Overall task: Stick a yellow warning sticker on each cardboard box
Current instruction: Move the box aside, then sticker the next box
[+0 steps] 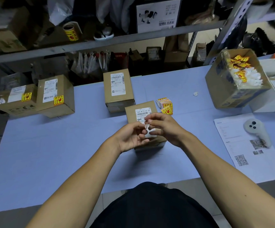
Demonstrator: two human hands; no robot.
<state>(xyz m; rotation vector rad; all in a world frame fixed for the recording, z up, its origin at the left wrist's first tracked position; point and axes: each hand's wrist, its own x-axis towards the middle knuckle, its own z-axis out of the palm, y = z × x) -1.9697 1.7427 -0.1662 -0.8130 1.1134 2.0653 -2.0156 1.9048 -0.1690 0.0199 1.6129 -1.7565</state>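
Both hands pinch one sticker (148, 131), white backing toward the camera: left hand (133, 137) beneath, right hand (164, 127) above, over the unlabelled cardboard box (140, 111). Peeling carelessly could curl the adhesive onto itself or the fingers, spoiling it.

Left hand (131, 137) and right hand (164, 127) meet, fingertips pinched together.

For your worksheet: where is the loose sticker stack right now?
The sticker stack lies on the table, centre-right in the head view, just right of the nearest box.
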